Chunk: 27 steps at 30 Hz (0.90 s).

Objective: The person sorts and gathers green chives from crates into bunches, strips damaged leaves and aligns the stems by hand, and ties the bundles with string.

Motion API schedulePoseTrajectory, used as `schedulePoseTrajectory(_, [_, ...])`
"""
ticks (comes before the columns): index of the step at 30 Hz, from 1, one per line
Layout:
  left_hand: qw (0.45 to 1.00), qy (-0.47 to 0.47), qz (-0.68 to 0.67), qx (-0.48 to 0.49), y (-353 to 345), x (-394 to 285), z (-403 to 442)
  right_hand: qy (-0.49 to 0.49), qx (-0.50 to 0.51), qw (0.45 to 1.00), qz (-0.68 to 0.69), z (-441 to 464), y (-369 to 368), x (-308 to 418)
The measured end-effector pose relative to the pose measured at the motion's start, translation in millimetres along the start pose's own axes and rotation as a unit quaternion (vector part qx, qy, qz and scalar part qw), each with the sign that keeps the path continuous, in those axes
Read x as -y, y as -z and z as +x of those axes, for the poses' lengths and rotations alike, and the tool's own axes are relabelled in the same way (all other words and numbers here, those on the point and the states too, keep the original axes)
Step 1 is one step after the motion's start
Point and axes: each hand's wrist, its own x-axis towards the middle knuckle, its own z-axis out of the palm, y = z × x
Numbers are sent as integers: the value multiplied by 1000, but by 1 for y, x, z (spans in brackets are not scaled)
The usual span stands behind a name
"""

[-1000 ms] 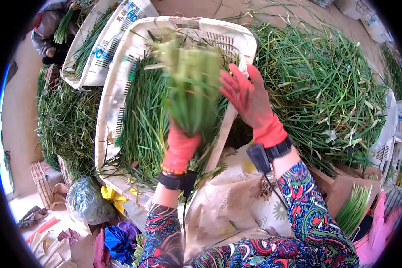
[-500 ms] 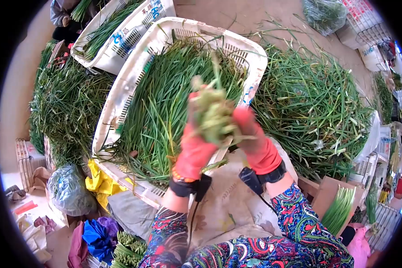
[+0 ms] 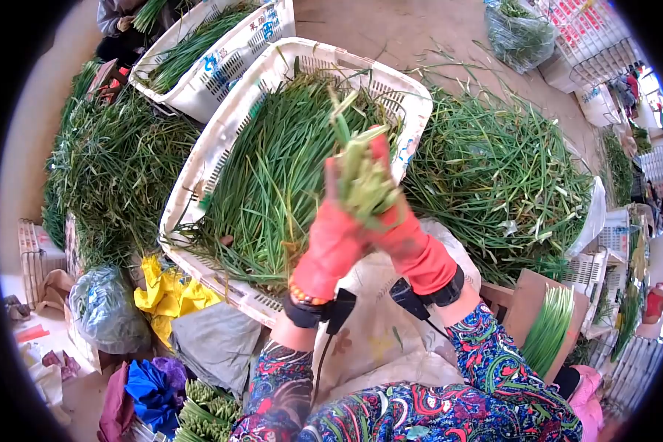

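My left hand [image 3: 333, 247], in a red glove with a beaded bracelet and a dark strap at the wrist, is closed round a bunch of green chive stalks [image 3: 365, 180]. From the other side my right hand [image 3: 418, 254], gloved the same way, presses round the base of the bunch. Pale stalk ends point up and away from me; motion blurs them and some fingertips. The two hands meet above the near edge of a white plastic basket [image 3: 175, 202]. Long green chives [image 3: 272, 162] lie in that basket.
A heap of loose greens [image 3: 501, 177] lies right, another pile [image 3: 121, 162] left. A second white basket [image 3: 232, 62] stands beyond, near another person's sleeve [image 3: 114, 18]. Trimmed stalks [image 3: 551, 324] rest on cardboard at right. Bundles [image 3: 202, 412] sit by a blue cloth [image 3: 153, 390] at lower left.
My hands have come together round the base of the bunch, my right hand moving in from the right. The bunch stands more upright, and the view has shifted slightly.
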Motion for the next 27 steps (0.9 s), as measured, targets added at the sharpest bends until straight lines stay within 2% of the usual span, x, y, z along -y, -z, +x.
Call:
schedulePoseTrajectory(1, [976, 80, -199, 23, -18, -4, 0, -31, -86, 994, 54, -1, -1, 4])
schedulePoseTrajectory(2, [944, 114, -296, 87, -14, 1, 6, -38, -107, 993, 17, -4, 1, 13])
schedulePoseTrajectory(3, [991, -5, 44, 126, -21, 2, -3, -47, -129, 990, -18, -9, 4, 24])
schedulePoseTrajectory(4, [913, -125, 378, 91, -27, 4, -12, -34, -141, 989, -40, -10, 3, 39])
schedulePoseTrajectory(5, [793, -209, 560, 120, -37, -6, -23, -19, -153, 986, -61, -10, 1, 54])
schedulePoseTrajectory(6, [783, -178, 586, 109, -17, 1, -19, -26, -169, 985, 30, -11, 3, 68])
schedulePoseTrajectory(7, [787, -165, 585, 110, -4, 4, -21, 26, -170, 984, 54, -8, 10, 78])
schedulePoseTrajectory(8, [790, -151, 583, 111, 9, 6, -23, 51, -185, 981, 12, -6, 27, 84])
schedulePoseTrajectory(9, [740, -154, 649, 82, 41, 13, -23, 75, -220, 970, 64, 1, 28, 106])
schedulePoseTrajectory(11, [621, 6, 784, 28, 93, 20, -26, 134, -233, 963, -37, 12, 35, 162])
schedulePoseTrajectory(13, [524, 57, 850, 18, 132, 14, -40, 209, -203, 951, -102, 15, 50, 222])
schedulePoseTrajectory(15, [494, 63, 867, -7, 152, -6, -56, 315, -250, 903, -149, 12, 43, 277])
schedulePoseTrajectory(16, [517, 54, 854, -11, 137, -24, -64, 333, -258, 903, -83, 6, 46, 299])
schedulePoseTrajectory(17, [539, 45, 841, -14, 120, -46, -70, 371, -303, 871, -111, 5, 21, 316])
schedulePoseTrajectory(19, [547, -73, 832, -57, 119, -82, -67, 411, -269, 868, -74, -10, 18, 337])
schedulePoseTrajectory(21, [707, -178, 680, -77, 54, -129, -95, 398, -279, 874, 30, -30, 1, 337])
schedulePoseTrajectory(23, [722, -298, 624, -3, -5, -172, -119, 366, -266, 885, 109, -49, -8, 330])
schedulePoseTrajectory(25, [719, -357, 589, 91, -63, -185, -147, 275, -180, 930, 163, -71, -26, 304])
schedulePoseTrajectory(27, [728, -304, 592, 162, -103, -179, -164, 176, -112, 956, 205, -95, -41, 277])
